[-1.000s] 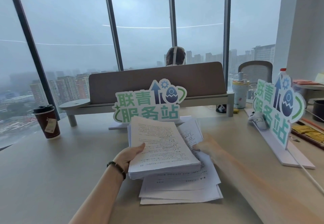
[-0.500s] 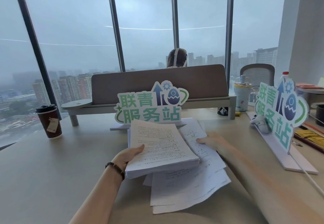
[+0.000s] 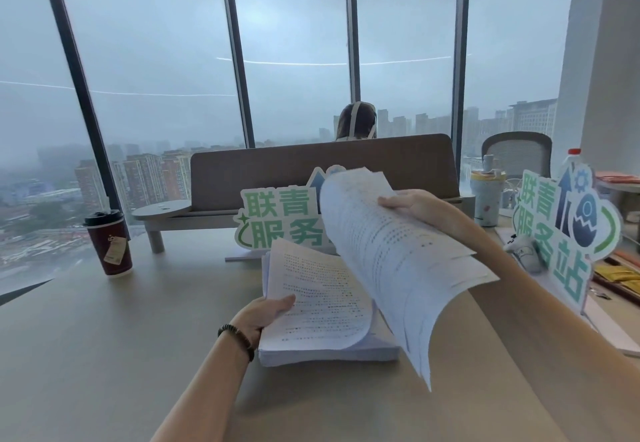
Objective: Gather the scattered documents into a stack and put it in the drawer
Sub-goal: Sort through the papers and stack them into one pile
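Observation:
A thick stack of printed documents (image 3: 318, 306) is in the middle of the beige desk (image 3: 104, 355). My left hand (image 3: 265, 313) grips its left edge, thumb on the top page. My right hand (image 3: 412, 204) holds a thinner bundle of loose sheets (image 3: 398, 254) lifted off the desk. That bundle hangs tilted above the right side of the stack, its lower corner drooping toward me. No drawer is in view.
A dark red coffee cup (image 3: 110, 244) stands at the left. A green sign (image 3: 280, 223) stands behind the papers and a second green sign (image 3: 561, 227) at the right, near a pale tumbler (image 3: 486, 197). A desk divider (image 3: 322, 171) runs across the back, with a person beyond it.
My right hand has picked up the loose sheets that lay under and beside the stack and raised them above it. My left hand has kept its hold on the stack.

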Tool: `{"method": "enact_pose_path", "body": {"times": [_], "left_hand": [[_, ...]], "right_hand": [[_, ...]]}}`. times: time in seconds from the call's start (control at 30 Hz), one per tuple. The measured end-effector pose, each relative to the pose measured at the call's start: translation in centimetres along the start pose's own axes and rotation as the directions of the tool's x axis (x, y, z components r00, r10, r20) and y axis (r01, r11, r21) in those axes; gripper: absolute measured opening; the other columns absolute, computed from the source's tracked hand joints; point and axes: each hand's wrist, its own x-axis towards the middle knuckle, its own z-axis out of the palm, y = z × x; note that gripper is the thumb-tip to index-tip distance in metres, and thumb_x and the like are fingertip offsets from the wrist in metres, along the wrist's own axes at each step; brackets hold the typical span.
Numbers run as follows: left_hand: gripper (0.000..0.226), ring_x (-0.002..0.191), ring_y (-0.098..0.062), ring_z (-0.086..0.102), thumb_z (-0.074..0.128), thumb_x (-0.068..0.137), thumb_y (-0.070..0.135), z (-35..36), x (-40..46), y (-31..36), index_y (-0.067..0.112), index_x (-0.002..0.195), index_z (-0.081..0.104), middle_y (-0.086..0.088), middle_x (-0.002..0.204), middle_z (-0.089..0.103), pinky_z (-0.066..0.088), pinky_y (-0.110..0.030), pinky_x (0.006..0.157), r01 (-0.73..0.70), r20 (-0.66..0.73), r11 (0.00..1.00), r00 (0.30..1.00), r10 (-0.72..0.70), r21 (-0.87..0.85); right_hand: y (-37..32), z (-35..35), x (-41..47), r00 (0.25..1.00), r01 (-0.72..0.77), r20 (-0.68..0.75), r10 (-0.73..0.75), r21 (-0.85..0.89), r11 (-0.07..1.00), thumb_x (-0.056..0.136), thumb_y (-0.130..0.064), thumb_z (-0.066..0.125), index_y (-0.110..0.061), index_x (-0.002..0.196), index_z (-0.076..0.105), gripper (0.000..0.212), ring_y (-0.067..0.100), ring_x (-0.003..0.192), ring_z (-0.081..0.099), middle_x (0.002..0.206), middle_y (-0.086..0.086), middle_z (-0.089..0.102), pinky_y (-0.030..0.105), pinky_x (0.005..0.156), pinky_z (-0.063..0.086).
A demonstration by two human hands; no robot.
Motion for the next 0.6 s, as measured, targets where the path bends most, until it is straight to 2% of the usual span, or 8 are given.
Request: {"method": "enact_pose_path", "body": {"times": [0.07,0.17,0.27,0.33,0.4,0.43,0.53,0.6], "left_hand": [[0.024,0.096,-0.037,0.07,0.065,0.093,0.012,0.0,-0.1,-0.1,0.001,0.113,0.065,-0.022,0.113,0.071,0.062,-0.044,0.075,-0.011,0.013,0.999,1.0,0.011,-0.035],[0.035,0.11,-0.044,0.064,0.069,0.089,0.014,-0.3,-0.2,-0.1,-0.003,0.119,0.063,-0.025,0.118,0.068,0.052,-0.057,0.095,-0.025,0.009,0.998,1.0,0.026,-0.057],[0.035,0.106,-0.044,0.066,0.07,0.088,0.017,-0.1,-0.5,0.0,-0.002,0.117,0.065,-0.025,0.113,0.07,0.051,-0.058,0.095,-0.057,0.019,0.998,0.998,0.057,-0.037],[0.031,0.097,-0.039,0.07,0.068,0.089,0.019,0.3,-0.8,0.2,-0.001,0.114,0.066,-0.022,0.108,0.073,0.056,-0.053,0.089,-0.075,0.03,0.997,0.997,0.076,-0.033],[0.041,0.101,-0.04,0.067,0.07,0.084,0.024,0.4,-0.8,0.2,0.0,0.117,0.065,-0.023,0.113,0.071,0.054,-0.054,0.093,-0.086,0.053,0.995,0.995,0.089,-0.052],[0.048,0.103,-0.04,0.066,0.07,0.081,0.028,0.5,-1.0,0.4,0.001,0.12,0.064,-0.024,0.117,0.069,0.052,-0.055,0.094,-0.087,0.066,0.994,0.994,0.091,-0.071],[0.059,0.109,-0.041,0.065,0.07,0.079,0.039,0.5,-1.0,0.6,0.006,0.127,0.062,-0.022,0.123,0.067,0.05,-0.057,0.098,-0.094,0.085,0.991,0.991,0.103,-0.099],[0.056,0.113,-0.041,0.063,0.066,0.083,0.04,0.6,-0.9,0.5,0.008,0.128,0.061,-0.022,0.125,0.066,0.049,-0.057,0.1,-0.086,0.103,0.984,0.989,0.103,-0.155]], "right_hand": [[-0.7,-0.2,-0.3,0.995,-0.034,0.094,0.015,0.201,0.979,0.095,-0.021,0.062,-0.002,0.117,0.065,0.029,0.023,0.083,0.072,0.109,0.013,0.071,0.03,0.068,0.06],[-0.1,-0.6,-0.1,0.992,-0.104,0.106,0.074,0.314,0.944,0.097,-0.017,0.058,0.0,0.12,0.061,0.029,0.023,0.073,0.073,0.1,0.012,0.071,0.029,0.057,0.06],[1.9,-1.4,0.1,0.978,-0.197,0.137,0.155,0.391,0.899,0.098,-0.025,0.056,0.0,0.127,0.059,0.039,0.029,0.091,0.069,0.111,0.013,0.067,0.037,0.079,0.059],[3.1,-1.4,0.3,0.977,-0.214,0.083,0.198,0.329,0.92,0.097,-0.025,0.058,0.004,0.123,0.062,0.038,0.028,0.098,0.07,0.111,0.017,0.069,0.037,0.094,0.056],[4.5,-0.9,0.6,0.981,-0.187,-0.014,0.193,0.186,0.965,0.098,-0.018,0.057,0.007,0.105,0.065,0.027,0.016,0.069,0.074,0.082,0.017,0.072,0.023,0.071,0.06],[5.4,-0.6,0.8,0.98,-0.183,-0.062,0.191,0.107,0.977,0.097,-0.016,0.059,0.008,0.103,0.066,0.025,0.017,0.061,0.072,0.077,0.015,0.072,0.024,0.064,0.06],[8.3,0.1,1.4,0.965,-0.239,-0.118,0.234,-0.029,0.971,0.088,-0.018,0.072,0.002,0.114,0.067,0.033,0.032,0.09,0.073,0.103,0.018,0.073,0.047,0.091,0.056],[9.7,0.6,1.5,0.961,-0.248,-0.141,0.238,-0.056,0.967,0.086,-0.019,0.075,-0.008,0.105,0.067,0.024,0.029,0.089,0.073,0.101,0.012,0.074,0.045,0.086,0.058]]}}
